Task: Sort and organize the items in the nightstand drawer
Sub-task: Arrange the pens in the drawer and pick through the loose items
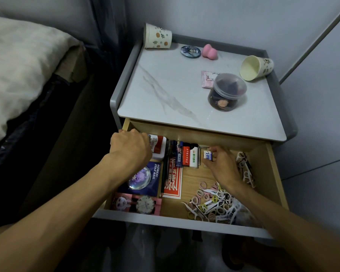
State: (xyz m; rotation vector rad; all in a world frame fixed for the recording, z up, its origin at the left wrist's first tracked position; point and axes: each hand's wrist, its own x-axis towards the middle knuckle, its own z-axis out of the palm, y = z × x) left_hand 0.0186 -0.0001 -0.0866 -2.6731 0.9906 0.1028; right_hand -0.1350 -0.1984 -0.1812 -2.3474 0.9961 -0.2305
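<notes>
Sorting looks half done: coloured plastic lighters [185, 156] lined up in the open wooden drawer [271, 173]; white floss picks [214, 205], pastel hair rings [200, 193] heaped — right hand [222, 166] pinches a small white-blue box [208, 155]; left hand [131, 148] curled, hold unclear.

Left hand [130, 148], right hand [222, 166], forearms [67, 203] bare.

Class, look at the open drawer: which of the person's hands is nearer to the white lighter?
Right. The right hand, pinching a small box, sits just right of the white lighter; the left hand is farther left, beyond the other lighters.
</notes>
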